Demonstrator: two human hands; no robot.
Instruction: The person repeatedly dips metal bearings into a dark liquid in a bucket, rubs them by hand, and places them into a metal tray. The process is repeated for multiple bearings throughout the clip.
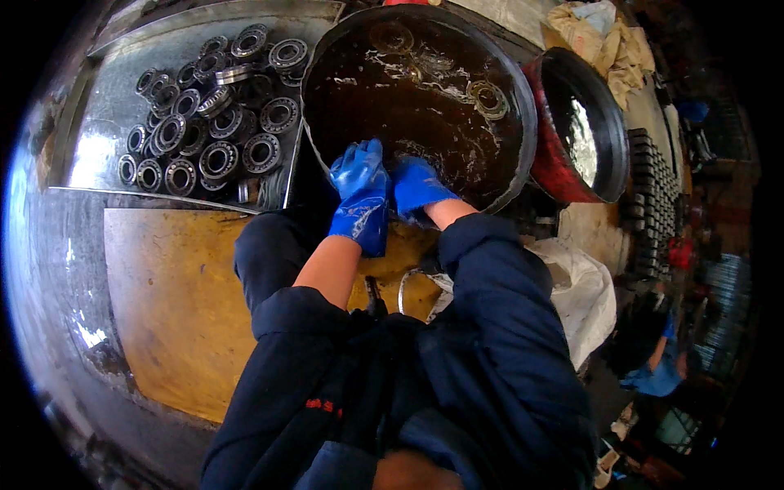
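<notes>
Both my hands wear blue rubber gloves and are at the near edge of a large round drum [529, 135] of dark brown liquid. My left hand [359, 170] is at the inner near-left rim, its fingers bent and close together; whatever they hold is hidden beneath them. My right hand [416, 184] reaches over the rim beside it, its fingertips down at the liquid and out of sight. Some bearing rings [487, 100] show at the far right inside the drum. Left of the drum, many roller bearings [219, 159] lie piled in a metal tray [98, 155].
A red drum [549, 167] with dark liquid touches the big drum's right side. Stacked metal parts [651, 200] stand farther right. A white sack [584, 298] lies by my right arm, a yellow board [175, 302] at my left. Another person's blue-clothed part [657, 376] appears lower right.
</notes>
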